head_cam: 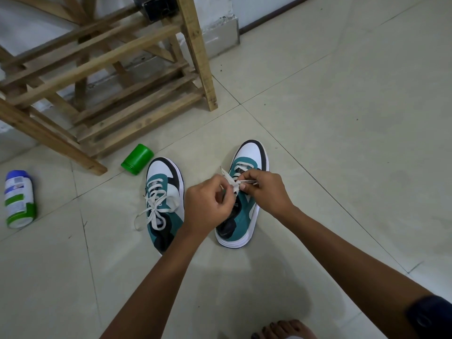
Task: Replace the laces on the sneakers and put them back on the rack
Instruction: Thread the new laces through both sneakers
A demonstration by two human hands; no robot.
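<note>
Two teal, white and black sneakers stand side by side on the tiled floor. The left sneaker [164, 192] is fully laced, its white lace tied in a bow. Over the right sneaker [247, 167], my left hand [208, 204] and my right hand [264, 189] both pinch the ends of a white lace [230, 182], held up above the shoe's tongue. Only the lowest eyelets near the toe show lace; my hands hide the rest. The wooden shoe rack [117, 77] stands behind the shoes at upper left.
A green cap [137, 159] lies on the floor by the rack's front leg. A white, blue and green bottle [19, 199] lies at far left. A bare foot [281, 329] shows at the bottom edge. A grey wall base [220, 35] runs behind the rack.
</note>
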